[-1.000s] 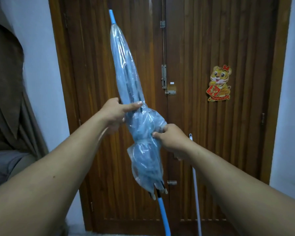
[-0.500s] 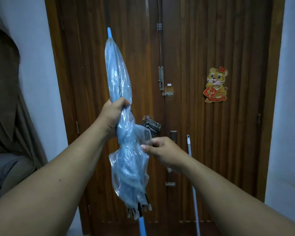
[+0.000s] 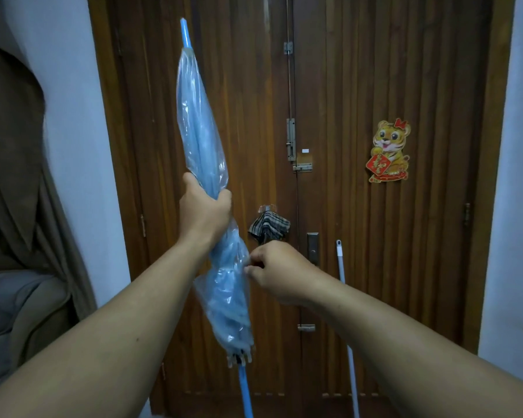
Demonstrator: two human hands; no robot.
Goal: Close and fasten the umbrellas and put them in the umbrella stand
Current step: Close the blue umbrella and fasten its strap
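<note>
two umbrellas are showing: one clear blue umbrella [image 3: 201, 140] at centre left and one checked folded umbrella [image 3: 269, 227] hanging mid-frame. two hands, one tiger sticker [image 3: 389, 150] at right, one white pole [image 3: 346, 321] leaning lower right.

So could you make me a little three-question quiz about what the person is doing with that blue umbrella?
1. True or false: the left hand is wrapped around the blue umbrella.
2. What hangs on the door behind the right hand? A) a checked umbrella B) a coat C) a hat
3. Fill in: the right hand's fingers pinch at the umbrella's ____ folds.

Key: 1 true. 2 A, the checked umbrella. 3 lower.
</note>
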